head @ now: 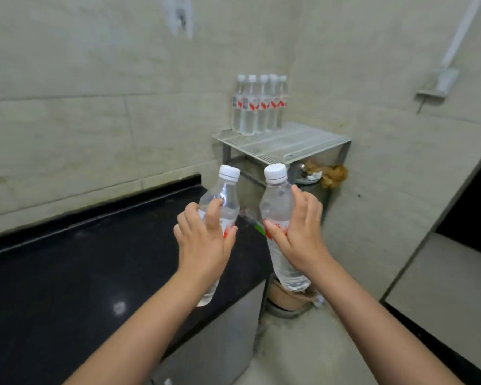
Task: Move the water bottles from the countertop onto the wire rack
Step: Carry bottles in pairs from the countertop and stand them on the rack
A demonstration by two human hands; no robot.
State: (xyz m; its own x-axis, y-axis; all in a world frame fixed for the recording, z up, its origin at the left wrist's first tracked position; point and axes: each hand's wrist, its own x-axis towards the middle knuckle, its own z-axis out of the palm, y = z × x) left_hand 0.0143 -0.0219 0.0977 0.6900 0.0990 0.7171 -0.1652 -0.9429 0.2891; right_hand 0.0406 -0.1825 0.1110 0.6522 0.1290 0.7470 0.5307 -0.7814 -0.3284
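Observation:
My left hand (204, 240) grips a clear water bottle (225, 194) with a white cap and red label, held up over the right end of the black countertop (75, 273). A second water bottle (278, 207) of the same kind is in my right hand (300, 232), just past the counter's end. Both bottles tilt slightly and are off the counter. Ahead stands the white wire rack (297, 144) in the wall corner, with several matching bottles (257, 105) upright in a row at its back left.
Under the rack's top sits a shelf with a brownish crumpled item (332, 175). A round bin or pot (286, 300) stands on the floor below my right hand. Tiled walls close the corner; a dark doorway (472, 218) opens at the right.

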